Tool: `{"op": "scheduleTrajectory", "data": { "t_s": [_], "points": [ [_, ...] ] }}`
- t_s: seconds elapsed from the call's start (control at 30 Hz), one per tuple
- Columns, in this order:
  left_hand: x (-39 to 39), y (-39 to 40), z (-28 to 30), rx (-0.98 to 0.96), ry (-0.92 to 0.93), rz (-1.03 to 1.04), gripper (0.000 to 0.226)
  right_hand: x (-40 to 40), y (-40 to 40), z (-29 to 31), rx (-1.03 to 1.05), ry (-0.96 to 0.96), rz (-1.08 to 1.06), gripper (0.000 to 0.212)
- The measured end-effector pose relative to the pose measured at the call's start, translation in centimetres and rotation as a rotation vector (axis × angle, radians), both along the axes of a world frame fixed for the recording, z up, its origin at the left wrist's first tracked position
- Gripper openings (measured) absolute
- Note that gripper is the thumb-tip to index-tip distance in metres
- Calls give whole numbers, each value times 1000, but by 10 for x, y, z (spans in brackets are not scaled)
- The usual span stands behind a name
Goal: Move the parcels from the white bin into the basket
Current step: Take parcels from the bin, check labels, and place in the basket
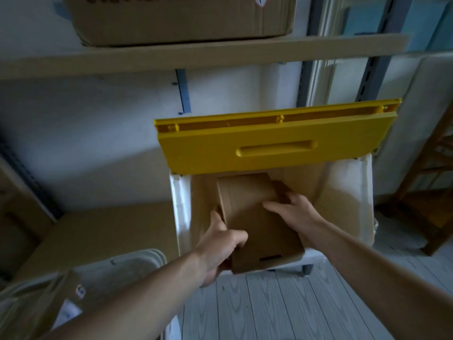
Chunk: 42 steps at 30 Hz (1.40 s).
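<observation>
A brown parcel [255,224] is gripped at the mouth of the white bin [182,217], left hand [220,244] curled round its near corner, right hand [291,212] pressed flat on top. The yellow lid [277,143], propped just beyond both hands, could be struck if the parcel is lifted steeply.

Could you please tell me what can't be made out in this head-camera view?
- White bin contents: hidden by the cardboard parcel, both hands and the yellow lid.
- Basket: cut off by the lower-left edge.
- Shelf box lettering: cropped at the top.

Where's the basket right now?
Head view, bottom left: the basket sits left of the white bin, under the left forearm, with parcels already inside.
</observation>
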<state>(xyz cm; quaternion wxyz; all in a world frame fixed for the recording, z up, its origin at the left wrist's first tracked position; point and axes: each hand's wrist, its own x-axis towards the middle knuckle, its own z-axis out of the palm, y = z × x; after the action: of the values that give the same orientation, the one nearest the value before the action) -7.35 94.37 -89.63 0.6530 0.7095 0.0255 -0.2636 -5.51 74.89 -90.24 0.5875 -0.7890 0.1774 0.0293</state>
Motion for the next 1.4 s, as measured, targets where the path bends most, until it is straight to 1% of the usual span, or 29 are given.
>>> {"op": "scheduleTrajectory", "data": {
  "t_s": [0.07,0.13,0.17,0.2,0.27,0.3,0.37,0.4,0.43,0.5,0.57,0.73,0.77,0.83,0.87,0.93,1.0,1.1,1.2,1.23,1.27,1.4],
  "points": [
    [-13,14,2,-3,8,-36,61,-17,5,12,110,38,40,23],
    [-26,28,6,9,-33,-32,58,-34,10,21,145,62,116,16],
    [-30,36,6,15,-59,-5,62,-41,13,24,165,64,155,16],
    [-35,43,6,15,-94,34,56,-48,17,28,186,66,186,17],
    [-46,56,11,4,-150,103,34,-60,24,30,221,52,289,22],
    [-51,62,13,-4,-163,140,30,-64,28,30,245,37,348,25],
    [-60,73,18,-17,-171,221,31,-69,38,30,292,29,428,39],
    [-63,79,21,-20,-187,252,28,-71,45,31,308,30,446,46],
    [-66,85,23,-22,-207,276,22,-70,52,32,323,21,470,46],
    [-70,98,30,-26,-232,322,15,-69,67,34,345,-3,520,35],
    [-71,112,36,-33,-245,365,16,-65,84,37,377,-31,542,35],
    [-64,151,45,-54,-276,515,19,-45,129,33,504,-117,557,58],
    [-62,159,45,-53,-303,542,17,-41,138,32,515,-136,562,54],
    [-60,175,47,-41,-376,599,14,-34,157,31,506,-168,569,37],
    [-60,182,47,-23,-416,625,22,-31,168,30,499,-176,565,33],
    [-59,197,45,7,-474,666,37,-24,189,28,494,-190,544,30],
    [-56,211,42,0,-459,713,39,-18,210,26,479,-208,513,30],
    [-48,230,37,-29,-375,762,42,-7,234,20,435,-226,503,23],
    [-46,248,35,34,-396,724,41,8,252,16,392,-270,497,13],
    [-46,253,36,57,-423,712,39,12,257,17,386,-290,506,14],
    [-46,258,37,72,-451,714,39,15,260,17,390,-304,518,20],
    [-44,270,37,127,-549,717,35,19,259,12,395,-361,569,50]
  ]
}}
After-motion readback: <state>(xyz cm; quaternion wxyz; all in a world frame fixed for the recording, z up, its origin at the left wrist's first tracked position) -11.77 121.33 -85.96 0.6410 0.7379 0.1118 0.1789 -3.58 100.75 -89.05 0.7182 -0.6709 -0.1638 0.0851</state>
